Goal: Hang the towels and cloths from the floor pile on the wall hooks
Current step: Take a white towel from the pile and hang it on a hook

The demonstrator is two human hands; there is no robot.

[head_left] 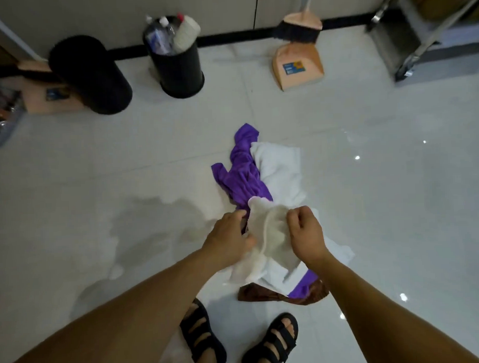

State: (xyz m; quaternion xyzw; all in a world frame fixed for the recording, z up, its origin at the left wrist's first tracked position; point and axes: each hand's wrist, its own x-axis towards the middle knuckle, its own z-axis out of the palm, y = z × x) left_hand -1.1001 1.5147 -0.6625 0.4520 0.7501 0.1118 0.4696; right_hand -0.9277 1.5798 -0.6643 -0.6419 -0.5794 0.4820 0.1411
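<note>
Fingers (238,214) of left hand (229,233) and right hand (306,229) pinching crumpled cream towel (272,231), limp, over purple cloth (241,178)

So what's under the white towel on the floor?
A purple cloth pokes out from under it, and a brown cloth shows at the near edge. Whatever else lies beneath the white towel is hidden.

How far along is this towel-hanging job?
Early, by the look of it. Done: nothing shows as hung, and no hooks are in view. In hand: the left hand and right hand both grip a cream cloth over the pile. Left: a purple cloth, a white towel and a brown cloth lie on the floor.
</note>
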